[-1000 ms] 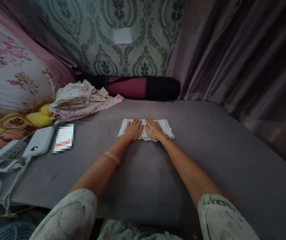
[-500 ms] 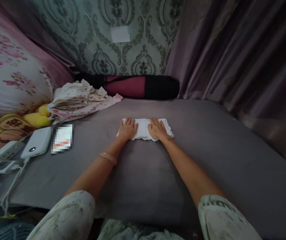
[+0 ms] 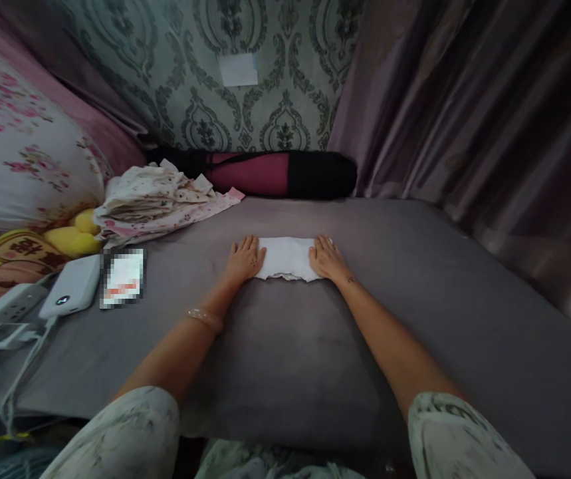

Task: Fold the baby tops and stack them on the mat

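A folded white cloth (image 3: pixel 288 256) lies flat on the grey bed sheet (image 3: pixel 285 346), its near edge uneven and a little ruffled. On the cloth's left end rests my left hand (image 3: pixel 246 258), palm down with the fingers stretched forward. My right hand (image 3: pixel 327 257) lies flat over the right end in the same way, fingers extended. The middle of the cloth shows between the two hands; both ends are partly hidden under them. Neither hand grips anything.
A pile of patterned clothes (image 3: pixel 155 199) lies at the back left, near a long black and red bag (image 3: pixel 265 174) along the wall. To the left are a white power bank (image 3: pixel 72 286), a power strip (image 3: pixel 6 309) with cables, and a blurred-out flat item (image 3: pixel 123 278).
My hands have slid apart along the cloth, the left one leftward and the right one rightward. More of the cloth's middle now shows between them.
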`<state>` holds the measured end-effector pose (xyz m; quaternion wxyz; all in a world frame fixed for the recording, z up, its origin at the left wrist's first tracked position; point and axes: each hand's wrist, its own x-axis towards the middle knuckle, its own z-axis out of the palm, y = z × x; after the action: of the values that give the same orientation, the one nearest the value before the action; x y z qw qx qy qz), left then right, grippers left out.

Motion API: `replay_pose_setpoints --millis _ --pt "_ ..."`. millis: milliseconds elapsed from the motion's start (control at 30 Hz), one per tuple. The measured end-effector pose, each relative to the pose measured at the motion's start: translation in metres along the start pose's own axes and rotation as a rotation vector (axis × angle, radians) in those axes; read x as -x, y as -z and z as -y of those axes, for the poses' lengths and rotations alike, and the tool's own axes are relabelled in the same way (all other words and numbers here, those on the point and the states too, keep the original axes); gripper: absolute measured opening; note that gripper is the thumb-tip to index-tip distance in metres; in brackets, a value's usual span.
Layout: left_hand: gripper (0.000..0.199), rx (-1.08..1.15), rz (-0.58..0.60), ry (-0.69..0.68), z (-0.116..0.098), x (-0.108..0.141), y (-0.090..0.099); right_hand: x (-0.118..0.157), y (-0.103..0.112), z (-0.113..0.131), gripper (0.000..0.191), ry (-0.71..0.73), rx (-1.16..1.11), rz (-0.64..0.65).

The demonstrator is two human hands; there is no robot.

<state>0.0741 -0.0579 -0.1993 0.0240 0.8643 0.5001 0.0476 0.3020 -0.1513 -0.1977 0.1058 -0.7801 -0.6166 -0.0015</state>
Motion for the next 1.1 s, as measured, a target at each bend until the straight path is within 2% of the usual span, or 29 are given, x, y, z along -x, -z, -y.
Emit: replay_pose_setpoints --millis 167,333,500,733,867,1000,1100 --pt "0.063 0.030 0.006 0.009 0.001 -0.002 -0.003 -0.002 -0.004 -0.002 0.058 -0.004 0.001 0.019" --pt "0.064 0.035 0.054 0.000 0.004 0.002 0.005 -0.004 0.005 -0.001 0.058 -0.003 -0.028 0.074" --pt "0.059 -0.006 -0.019 -0.091 0.011 0.018 0.014 -0.004 0.011 -0.008 0.061 0.052 -0.017 0.031" --pt "0.058 0.064 0.014 -0.087 0.018 0.024 0.005 0.000 -0.006 -0.012 0.061 0.073 -0.025 0.063" --pt "0.057 0.077 -0.006 -0.093 0.020 0.023 0.002 -0.002 -0.003 -0.012 0.060 0.065 -0.031 0.092" --pt "0.056 0.098 -0.031 -0.096 0.020 0.023 0.001 -0.004 0.006 -0.002 0.059 0.033 -0.020 0.114" --pt "0.055 0.112 -0.055 -0.100 0.020 0.025 0.002 -0.005 0.011 0.021 0.058 0.060 -0.019 0.054"
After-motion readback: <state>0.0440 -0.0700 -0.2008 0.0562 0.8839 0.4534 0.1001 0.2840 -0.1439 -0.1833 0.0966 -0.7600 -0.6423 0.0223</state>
